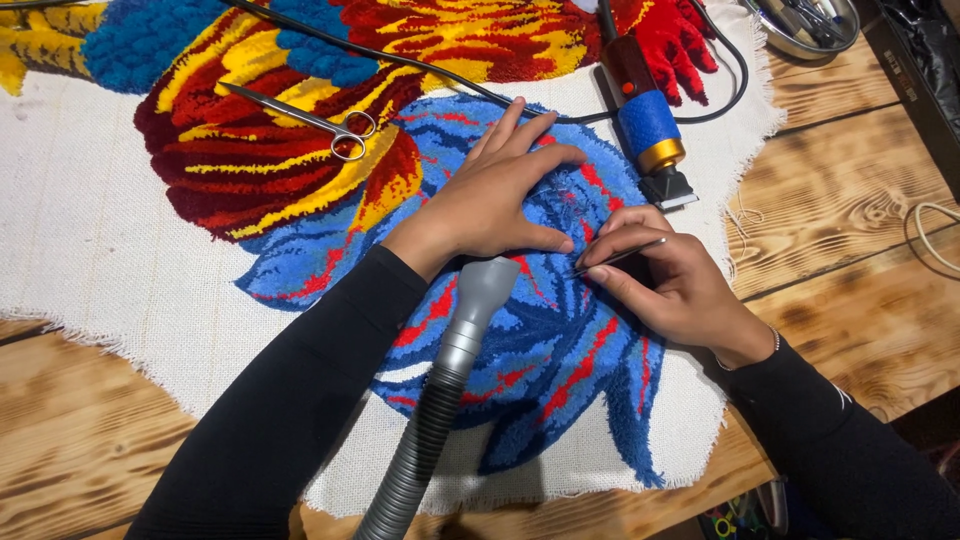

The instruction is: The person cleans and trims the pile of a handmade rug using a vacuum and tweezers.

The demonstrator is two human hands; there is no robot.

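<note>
Leftmost, the bare cream backing cloth [90,240] spread over the scorched wooden table [90,430]. Next came the tufted rug [540,360] itself, red and yellow pile above, blue with red veins below, and a pair of steel scissors [305,120] lay on the red and yellow part, blades pointing left. My left hand [495,195] lay flat on the blue pile, fingers spread and holding nothing, only pressing the yarn down. A grey vacuum hose [440,400] ran up between my forearms, its nozzle resting just below that wrist. Further right, my right hand [665,280] pinched thin metal tweezers [618,257] between thumb and fingertips, the tip touching the blue pile (just beside my left thumb). Above it rested an electric trimmer [648,125] with a blue grip and black cable.
</note>
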